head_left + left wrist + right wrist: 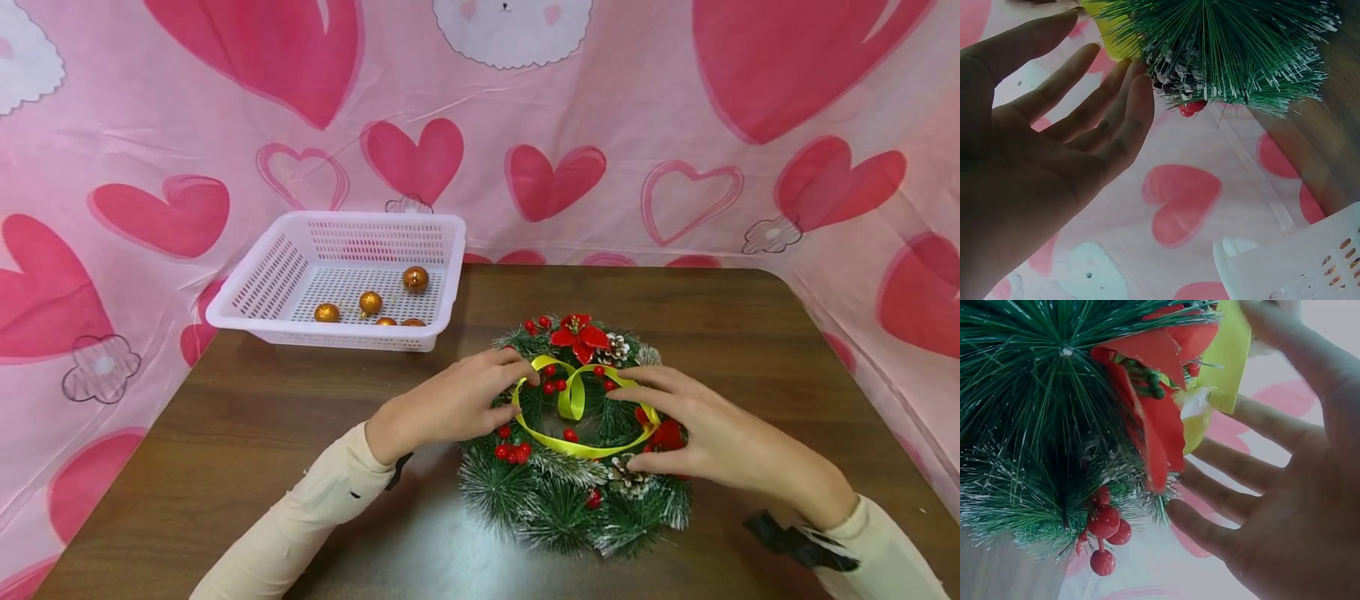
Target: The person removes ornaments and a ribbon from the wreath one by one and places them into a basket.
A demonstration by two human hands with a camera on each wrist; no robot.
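A green Christmas wreath (558, 512) lies on the table, trimmed with a red poinsettia (577, 337), red berries and snowy pine cones. On top of it rests a loop of yellow ribbon (573, 450), with a curl standing in the middle. My left hand (461, 400) is at the ribbon's left side, its fingers spread and gently bent. At the opposite side, my right hand (708, 429) has its fingers extended around the ribbon's edge. In the right wrist view the ribbon (1232, 359) lies close to the thumb and fingers; whether they touch it, I cannot tell.
A white perforated basket (337, 336) stands at the back left, holding several orange-gold ball ornaments (416, 279). Behind the brown wooden table (735, 325) hangs a pink cloth (480, 108) printed with hearts.
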